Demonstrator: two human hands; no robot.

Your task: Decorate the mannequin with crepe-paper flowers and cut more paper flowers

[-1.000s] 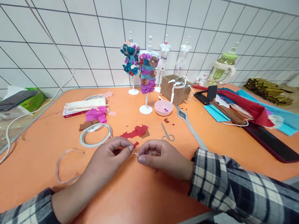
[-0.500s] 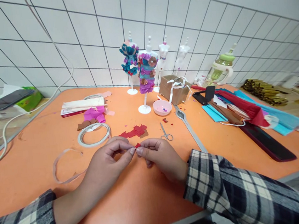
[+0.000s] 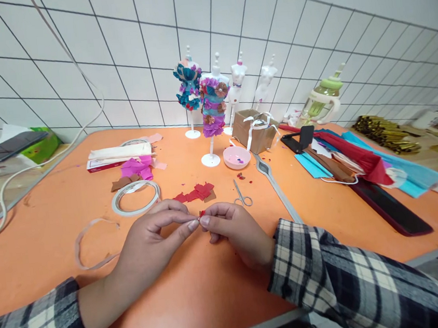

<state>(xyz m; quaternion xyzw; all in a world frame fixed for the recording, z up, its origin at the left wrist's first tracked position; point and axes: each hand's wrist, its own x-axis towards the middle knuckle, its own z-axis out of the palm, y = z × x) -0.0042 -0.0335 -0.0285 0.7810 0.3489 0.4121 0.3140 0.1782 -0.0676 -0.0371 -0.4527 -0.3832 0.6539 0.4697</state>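
Note:
My left hand (image 3: 156,238) and my right hand (image 3: 232,230) meet above the orange table, fingertips together. Pinched between the right thumb and fingers is a small piece of red crepe paper (image 3: 202,213); the left thumb and index finger close on its lower left end. Just beyond the hands lie red crepe paper pieces (image 3: 202,190) with a brown piece (image 3: 209,196) partly under them. Small scissors (image 3: 241,195) rest right of these. A roll of white tape (image 3: 119,208) lies beyond my left hand, and a loose pale strip (image 3: 79,246) curls on the table.
Small mannequins stand at the back, one in a purple and blue paper dress (image 3: 213,106). A pink bowl (image 3: 236,158) and a cardboard box (image 3: 253,135) are beside it. Coloured papers, a dark phone (image 3: 391,206) and a bottle (image 3: 324,101) occupy the right; magenta paper (image 3: 137,167) lies left.
The red paper piece shows less between the fingertips, and my fingers have shifted slightly around it. The whole view has moved a little; objects on the table have stayed put.

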